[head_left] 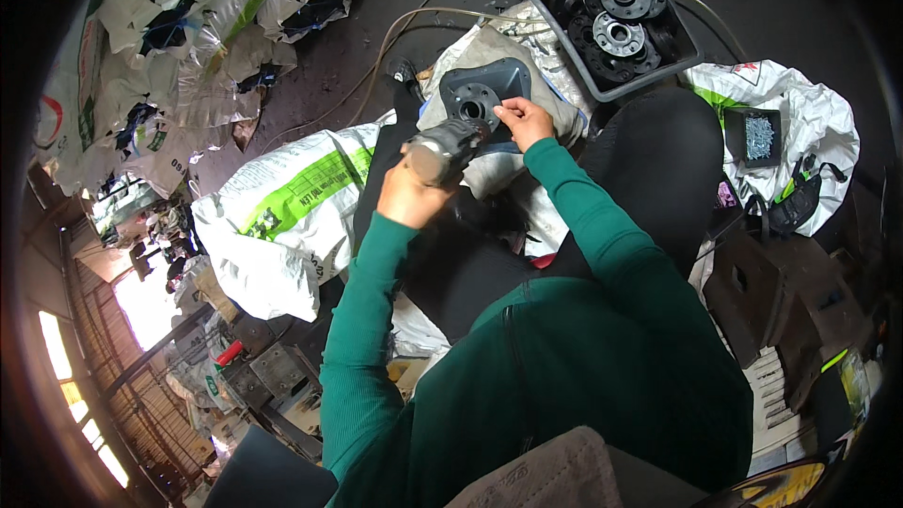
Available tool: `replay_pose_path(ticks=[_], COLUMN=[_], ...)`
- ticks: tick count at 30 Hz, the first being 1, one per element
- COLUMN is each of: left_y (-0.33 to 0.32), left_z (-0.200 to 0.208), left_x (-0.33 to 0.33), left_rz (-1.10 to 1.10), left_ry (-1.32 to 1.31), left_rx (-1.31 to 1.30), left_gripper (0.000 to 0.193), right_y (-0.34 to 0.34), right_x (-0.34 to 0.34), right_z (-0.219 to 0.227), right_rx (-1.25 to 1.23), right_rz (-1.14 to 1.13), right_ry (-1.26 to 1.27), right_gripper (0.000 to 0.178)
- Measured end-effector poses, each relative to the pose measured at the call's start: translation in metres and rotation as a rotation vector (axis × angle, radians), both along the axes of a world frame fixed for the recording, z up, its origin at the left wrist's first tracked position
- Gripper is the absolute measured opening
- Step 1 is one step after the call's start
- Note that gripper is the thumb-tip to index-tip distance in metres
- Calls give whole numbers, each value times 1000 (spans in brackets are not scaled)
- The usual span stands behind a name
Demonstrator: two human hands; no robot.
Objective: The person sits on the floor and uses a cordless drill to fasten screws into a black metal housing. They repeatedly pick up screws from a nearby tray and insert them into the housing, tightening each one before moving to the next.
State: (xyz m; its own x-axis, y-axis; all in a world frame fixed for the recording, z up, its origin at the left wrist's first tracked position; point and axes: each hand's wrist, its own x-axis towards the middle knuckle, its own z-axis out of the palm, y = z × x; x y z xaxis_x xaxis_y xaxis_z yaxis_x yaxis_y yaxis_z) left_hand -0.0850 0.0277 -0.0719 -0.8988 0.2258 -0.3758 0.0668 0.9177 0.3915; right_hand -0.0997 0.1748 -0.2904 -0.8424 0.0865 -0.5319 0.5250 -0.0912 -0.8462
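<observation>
My left hand (412, 194) is wrapped round a dark power drill (451, 145), whose front end points at a round grey flange (465, 94) with holes. Under the flange lies a dark grey plastic piece (511, 78), resting on a stuffed pale sack (487, 47) between my legs. My right hand (527, 123) is at the flange's right edge, thumb and forefinger pinched together. Whatever is between those fingertips is too small to make out. The drill hides part of the flange and its own tip.
Beyond my right knee stands a grey crate (613, 92) of round flanges. A black tray of screws (760, 137) sits on a white sack (818, 113) at right. White-and-green sacking (296, 212) lies at left, filled bags (188, 47) are piled far left, and a hose (388, 39) crosses the floor.
</observation>
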Motion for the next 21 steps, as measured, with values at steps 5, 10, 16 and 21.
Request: replay_pose_path(ticks=[5, 10, 16, 21], left_y=[-6, 1, 9, 14], left_z=[31, 42, 46, 53], left_x=[38, 68, 77, 77], left_rz=[130, 103, 9, 28], left_ry=[-15, 49, 176, 175], left_rx=[253, 259, 255, 259], left_gripper=[43, 48, 42, 39], right_y=[19, 42, 44, 38], right_x=[2, 23, 26, 26], right_z=[25, 72, 98, 101], right_rx=[-505, -1301, -1412, -1478], right_rz=[-250, -121, -169, -185], right_ry=[-90, -51, -84, -54], right_gripper=[35, 53, 58, 57])
